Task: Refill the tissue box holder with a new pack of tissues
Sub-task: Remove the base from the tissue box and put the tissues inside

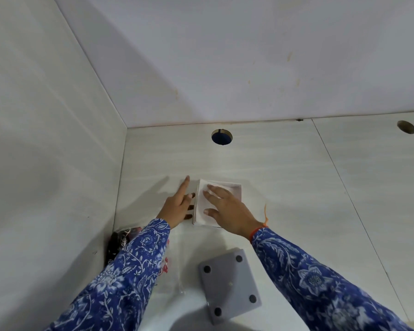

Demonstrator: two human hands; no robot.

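A square white tissue box holder (236, 188) sits upside-down on the white surface near the back, its open side up. A white stack of tissues (202, 206) lies in it, tilted up along the left edge. My right hand (227, 209) rests flat on top of the stack with fingers spread. My left hand (177, 205) is against the holder's left side, index finger pointing away, other fingers curled on the wall. The grey base plate (228, 285) of the holder, with four dark round feet, lies loose nearer to me.
A clear plastic wrapper (167, 266) with red print lies under my left forearm. A dark patterned object (117, 242) sits in the left corner. White walls close the left and back. Two round holes (221, 136) (406, 127) are in the surface at the back.
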